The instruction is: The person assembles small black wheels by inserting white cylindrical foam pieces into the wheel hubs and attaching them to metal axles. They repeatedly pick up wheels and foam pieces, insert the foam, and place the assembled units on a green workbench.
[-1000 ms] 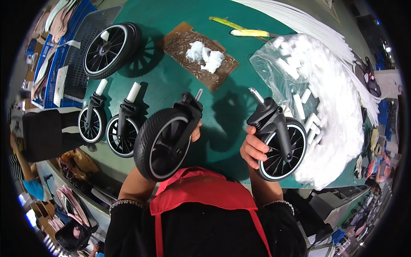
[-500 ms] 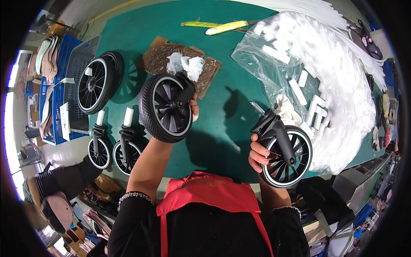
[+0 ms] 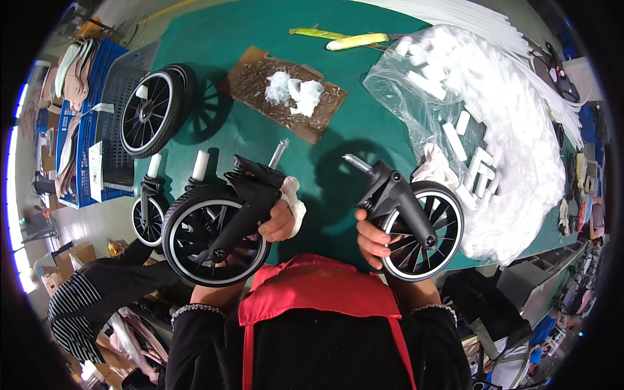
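My left hand point(image 3: 278, 222) is closed on a black wheel fork point(image 3: 237, 224) with a large spoked wheel, its bare metal stem tilted up. A crumpled white cloth point(image 3: 294, 201) lies against that hand. On the right, my right hand point(image 3: 372, 242) grips a second wheel fork point(image 3: 416, 218), whose metal stem points up and left, with a shiny tip. Both wheels have black spokes and a pale rim ring. Between and beyond the two stems is a brown board point(image 3: 250, 81) bearing white, paste-like clumps point(image 3: 305, 96).
Two stacked wheels point(image 3: 148, 114) lean at the left of the green table point(image 3: 260, 26). Nearby stand wheel forks with white tubes point(image 3: 201, 166) on their stems. A plastic bag point(image 3: 520, 143) of white tubes covers the right side. Yellow-handled blades point(image 3: 356, 41) lie at the back; a blue crate point(image 3: 75, 130) stands left.
My left hand has lowered its wheel fork toward me and turned it, bringing the metal stem and the white cloth into sight. The right wheel fork has shifted slightly left.
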